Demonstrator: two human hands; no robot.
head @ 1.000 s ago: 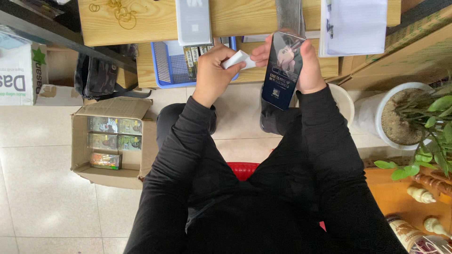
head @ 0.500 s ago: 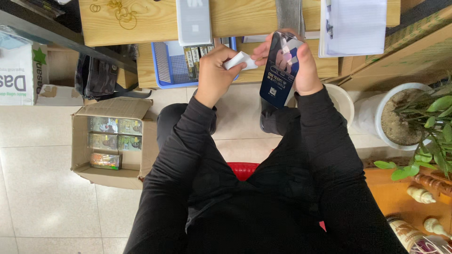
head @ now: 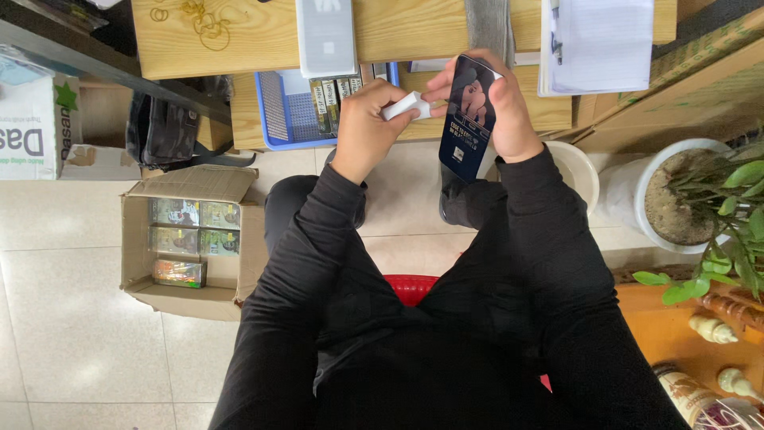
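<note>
A pale tiled floor runs under a low wooden table (head: pixel 239 40) at the far side, with an open cardboard box (head: pixel 187 239) of small packs on the floor to the left and a white plant pot (head: pixel 637 199) to the right. The person sits on a red stool (head: pixel 410 287), both arms in black sleeves reaching toward the table. The right hand (head: pixel 509 111) is closed around a dark flat package (head: pixel 468 119), holding it upright just in front of the table edge. The left hand (head: pixel 366 127) pinches a small white object (head: pixel 406 105) between thumb and fingers, its tip touching the right hand's fingers beside the package's top edge. Compared with a second ago, the package has tilted more upright and the two hands have drawn closer, so the white piece now meets the package's top. A blue basket (head: pixel 290 119) sits under the table, just left of the hands.
</note>
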